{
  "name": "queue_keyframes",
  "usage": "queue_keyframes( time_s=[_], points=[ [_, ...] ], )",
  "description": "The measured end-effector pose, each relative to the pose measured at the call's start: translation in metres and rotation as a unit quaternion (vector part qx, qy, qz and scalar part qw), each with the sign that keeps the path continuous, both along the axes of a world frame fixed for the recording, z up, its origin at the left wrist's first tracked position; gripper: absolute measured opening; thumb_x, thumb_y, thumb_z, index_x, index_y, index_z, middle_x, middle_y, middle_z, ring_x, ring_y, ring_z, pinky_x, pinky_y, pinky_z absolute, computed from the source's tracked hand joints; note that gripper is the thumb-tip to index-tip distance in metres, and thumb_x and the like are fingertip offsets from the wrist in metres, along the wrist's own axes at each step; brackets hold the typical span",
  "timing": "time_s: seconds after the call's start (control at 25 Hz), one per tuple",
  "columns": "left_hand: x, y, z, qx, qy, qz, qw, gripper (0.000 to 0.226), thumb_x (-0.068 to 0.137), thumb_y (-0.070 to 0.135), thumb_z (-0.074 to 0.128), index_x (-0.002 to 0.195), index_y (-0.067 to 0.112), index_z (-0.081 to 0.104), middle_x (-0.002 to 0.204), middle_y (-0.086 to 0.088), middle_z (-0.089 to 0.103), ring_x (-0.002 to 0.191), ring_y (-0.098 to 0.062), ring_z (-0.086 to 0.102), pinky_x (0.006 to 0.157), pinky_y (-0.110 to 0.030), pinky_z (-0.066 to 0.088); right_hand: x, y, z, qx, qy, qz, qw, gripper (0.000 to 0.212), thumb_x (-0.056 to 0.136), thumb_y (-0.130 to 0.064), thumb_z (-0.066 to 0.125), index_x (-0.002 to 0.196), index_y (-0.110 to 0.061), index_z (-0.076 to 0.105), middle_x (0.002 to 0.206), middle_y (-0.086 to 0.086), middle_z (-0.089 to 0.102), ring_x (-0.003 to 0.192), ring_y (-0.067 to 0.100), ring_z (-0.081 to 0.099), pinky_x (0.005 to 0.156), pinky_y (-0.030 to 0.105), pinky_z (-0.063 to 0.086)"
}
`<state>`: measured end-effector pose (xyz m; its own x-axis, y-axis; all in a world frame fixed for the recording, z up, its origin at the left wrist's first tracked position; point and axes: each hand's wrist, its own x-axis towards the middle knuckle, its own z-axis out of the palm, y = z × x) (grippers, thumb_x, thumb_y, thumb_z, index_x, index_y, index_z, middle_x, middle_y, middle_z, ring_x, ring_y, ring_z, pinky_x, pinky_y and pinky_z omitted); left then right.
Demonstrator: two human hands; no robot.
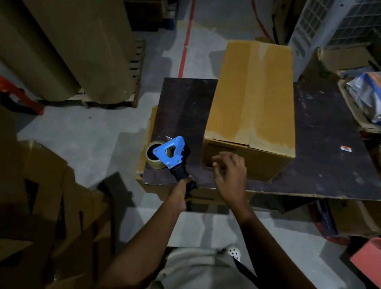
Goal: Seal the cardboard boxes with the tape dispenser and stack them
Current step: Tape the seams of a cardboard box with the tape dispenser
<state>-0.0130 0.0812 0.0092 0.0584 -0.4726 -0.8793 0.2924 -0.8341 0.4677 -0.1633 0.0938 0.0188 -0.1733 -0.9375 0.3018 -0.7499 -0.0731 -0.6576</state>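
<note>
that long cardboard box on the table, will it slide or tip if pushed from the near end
The cardboard box lies long and low, flat on the table, so it probably slides rather than tips. Closed flaps and crisp edges suggest it stays stiff. Contents are hidden, so weight is uncertain.

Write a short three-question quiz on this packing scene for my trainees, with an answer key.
1. True or false: the tape dispenser sits on top of the cardboard box.
2. Which of the hands grips the dispenser's handle? A. left B. right C. neither
3. Fill in: the right hand, holding nothing, is at the box's ____ end (near or far, as the person sees it).

Key
1. False: it rests on the dark table, to the left of the box.
2. A: the left hand.
3. near
</note>
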Motion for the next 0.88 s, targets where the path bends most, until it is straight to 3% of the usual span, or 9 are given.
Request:
queue_keyframes(
  time_s=[0.08,0.2,0.36,0.48,0.56,0.68,0.72,0.8,0.88],
  points=[
    [0.006,-0.010,-0.028,-0.043,0.025,0.004,0.999,0.021,0.102,0.033,0.054,0.089,0.017,0.057,0.059,0.001,0.057,0.051,-0.015,0.053,0.045,-0.022,0.040,0.002,0.010,-0.012,0.058,-0.008,0.028,0.998,0.020,0.093,-0.017,0.066,0.112,-0.021,0.069,0.117,0.001,0.063,0.111,0.021,0.052,0.087,0.040,0.048],
    [0.014,-0.025,-0.055,-0.083,0.016,0.016,0.996,0.038,0.102,0.048,0.053,0.081,0.016,0.054,0.061,-0.002,0.055,0.048,-0.015,0.051,0.046,-0.024,0.043,-0.005,0.020,-0.023,0.178,-0.039,0.051,0.982,0.020,0.095,-0.019,0.066,0.114,-0.024,0.069,0.118,0.003,0.063,0.115,0.022,0.054,0.091,0.036,0.047],
    [0.032,-0.034,-0.010,-0.120,0.020,0.079,0.989,0.032,0.105,0.038,0.052,0.095,0.009,0.060,0.072,-0.006,0.056,0.053,-0.014,0.050,0.051,-0.026,0.048,-0.002,0.017,0.001,0.264,-0.184,0.059,0.945,0.013,0.100,-0.023,0.063,0.110,-0.021,0.070,0.106,-0.005,0.069,0.102,0.016,0.065,0.086,0.033,0.052],
    [0.040,-0.016,0.033,-0.192,0.041,0.071,0.978,0.029,0.104,0.035,0.054,0.107,0.008,0.063,0.079,-0.006,0.062,0.061,-0.014,0.057,0.054,-0.028,0.048,0.022,0.007,0.035,0.298,-0.289,0.100,0.904,0.023,0.103,-0.036,0.058,0.110,-0.018,0.071,0.099,-0.002,0.070,0.090,0.016,0.066,0.083,0.039,0.052],
    [0.038,0.000,0.063,-0.274,0.018,0.034,0.961,0.031,0.104,0.032,0.055,0.119,0.008,0.066,0.086,-0.005,0.071,0.066,-0.016,0.064,0.057,-0.030,0.052,0.041,0.002,0.067,0.321,-0.356,0.113,0.871,0.041,0.103,-0.050,0.051,0.114,-0.016,0.070,0.096,0.000,0.071,0.084,0.017,0.069,0.081,0.041,0.055],
    [0.024,0.016,0.108,-0.405,-0.008,-0.057,0.913,0.027,0.105,0.025,0.051,0.127,0.014,0.063,0.108,-0.011,0.075,0.085,-0.020,0.069,0.074,-0.035,0.055,0.050,-0.006,0.118,0.329,-0.487,0.161,0.793,0.053,0.097,-0.065,0.051,0.112,-0.019,0.071,0.088,-0.001,0.073,0.071,0.019,0.068,0.067,0.035,0.056],
    [0.017,0.020,0.118,-0.429,-0.017,-0.099,0.898,0.026,0.106,0.024,0.049,0.127,0.015,0.061,0.107,-0.011,0.074,0.081,-0.018,0.068,0.069,-0.033,0.055,0.047,-0.008,0.129,0.315,-0.528,0.177,0.769,0.052,0.094,-0.064,0.059,0.113,-0.017,0.073,0.094,0.006,0.075,0.077,0.024,0.070,0.069,0.037,0.058],
    [0.005,0.028,0.128,-0.457,-0.054,-0.196,0.866,0.024,0.107,0.034,0.048,0.128,0.027,0.056,0.104,0.003,0.071,0.077,-0.004,0.069,0.061,-0.024,0.056,0.039,-0.010,0.143,0.280,-0.588,0.154,0.743,0.051,0.084,-0.049,0.077,0.113,-0.007,0.073,0.111,0.022,0.073,0.096,0.031,0.070,0.090,0.047,0.060],
    [0.001,0.031,0.129,-0.458,-0.117,-0.303,0.828,0.037,0.100,0.061,0.044,0.129,0.042,0.056,0.107,0.002,0.072,0.087,-0.008,0.071,0.076,-0.032,0.059,0.026,-0.004,0.145,0.247,-0.631,0.099,0.728,0.035,0.083,-0.029,0.079,0.104,-0.003,0.071,0.106,0.019,0.073,0.094,0.030,0.072,0.087,0.043,0.062]
  ],
)
